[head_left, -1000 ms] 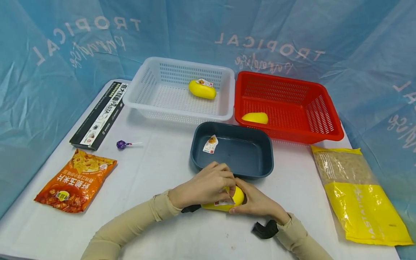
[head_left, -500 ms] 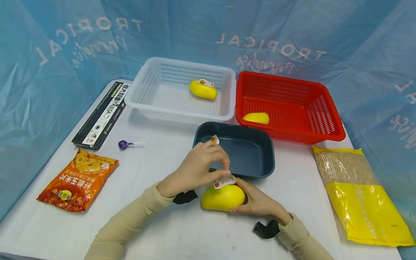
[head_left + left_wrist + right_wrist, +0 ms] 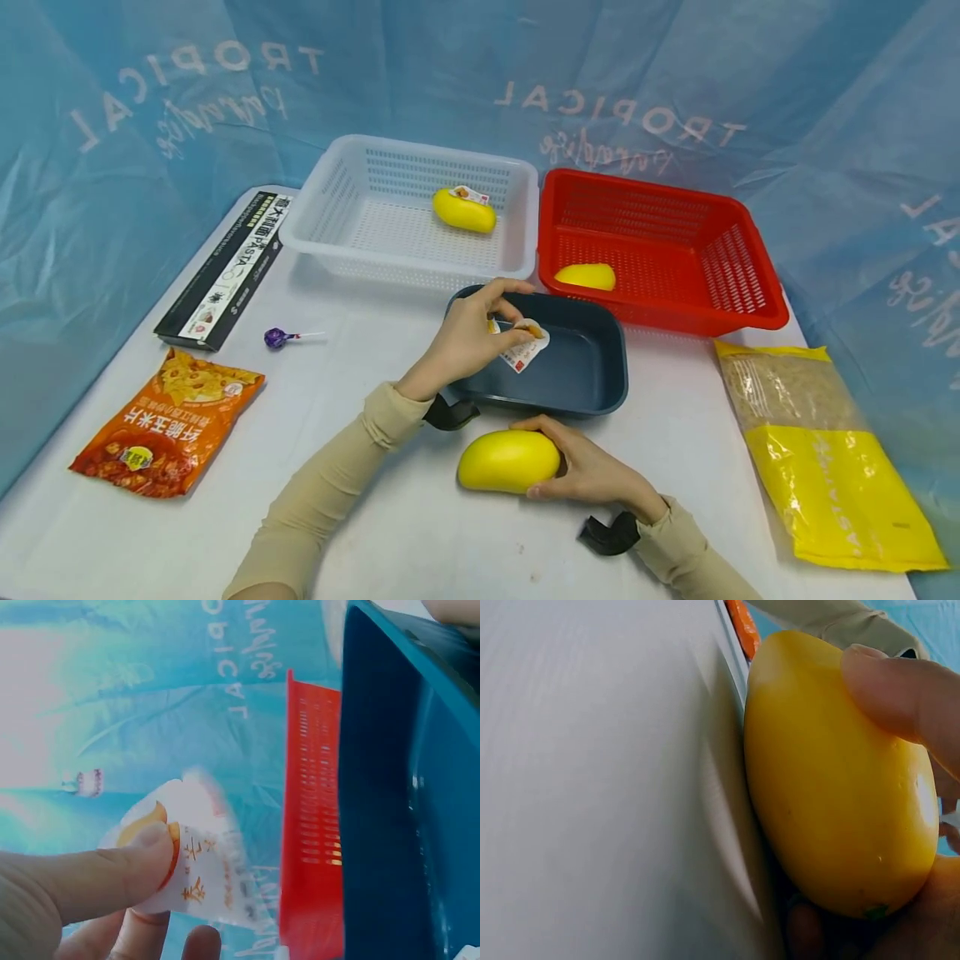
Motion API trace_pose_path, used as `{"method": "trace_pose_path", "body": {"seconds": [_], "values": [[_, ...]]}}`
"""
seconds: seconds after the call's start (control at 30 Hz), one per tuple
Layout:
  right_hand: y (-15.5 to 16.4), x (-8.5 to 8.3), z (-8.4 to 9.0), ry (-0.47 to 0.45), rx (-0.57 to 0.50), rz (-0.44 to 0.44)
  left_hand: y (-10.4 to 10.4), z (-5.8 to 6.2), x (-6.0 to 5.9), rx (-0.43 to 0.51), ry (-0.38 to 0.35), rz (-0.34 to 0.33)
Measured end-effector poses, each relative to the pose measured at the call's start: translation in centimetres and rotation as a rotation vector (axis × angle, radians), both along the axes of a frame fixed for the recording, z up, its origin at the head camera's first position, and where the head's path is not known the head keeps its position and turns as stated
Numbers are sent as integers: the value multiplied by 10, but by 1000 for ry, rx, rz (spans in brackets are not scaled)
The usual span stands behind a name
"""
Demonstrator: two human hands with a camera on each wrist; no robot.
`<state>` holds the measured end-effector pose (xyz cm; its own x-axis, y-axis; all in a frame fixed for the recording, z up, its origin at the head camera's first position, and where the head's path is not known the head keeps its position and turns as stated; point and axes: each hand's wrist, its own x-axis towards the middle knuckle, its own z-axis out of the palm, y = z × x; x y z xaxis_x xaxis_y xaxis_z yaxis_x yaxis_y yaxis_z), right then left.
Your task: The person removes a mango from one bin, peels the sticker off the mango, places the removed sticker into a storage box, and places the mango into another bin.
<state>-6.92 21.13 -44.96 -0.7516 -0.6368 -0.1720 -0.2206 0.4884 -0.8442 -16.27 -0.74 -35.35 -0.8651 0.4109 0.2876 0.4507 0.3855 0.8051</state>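
My left hand [image 3: 468, 337] pinches a white paper label [image 3: 524, 355] with an orange picture between thumb and fingers, above the dark blue tub [image 3: 573, 379]. In the left wrist view the label [image 3: 210, 874] hangs from the thumb and its outer edge is blurred. A second label [image 3: 492, 327] in the tub is mostly hidden behind the hand. On the table, my right hand [image 3: 588, 467] holds a yellow mango [image 3: 501, 461] by its right end. No label shows on this mango in the head or right wrist view.
Behind the tub stand a white basket [image 3: 322, 242] with a labelled mango [image 3: 463, 213] and a red basket [image 3: 667, 310] with another mango [image 3: 587, 276]. A pasta box [image 3: 225, 271], lollipop [image 3: 276, 338] and orange snack bag [image 3: 168, 425] lie left; a yellow pasta bag [image 3: 836, 467] lies right.
My left hand has peeled the label off the mango and carried it up and away over the tub. The right hand has stayed on the mango.
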Motion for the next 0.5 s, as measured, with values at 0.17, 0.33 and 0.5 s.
{"method": "trace_pose_path", "body": {"seconds": [0.17,0.33,0.5], "values": [[-1,0,2,-6,10,-1,0,-4,-6,-47,-41,25],[-1,1,2,-13,14,-9,-2,-9,-10,-68,-71,48],[-1,1,2,-25,11,-10,-3,-17,-14,-139,-141,79]]}}
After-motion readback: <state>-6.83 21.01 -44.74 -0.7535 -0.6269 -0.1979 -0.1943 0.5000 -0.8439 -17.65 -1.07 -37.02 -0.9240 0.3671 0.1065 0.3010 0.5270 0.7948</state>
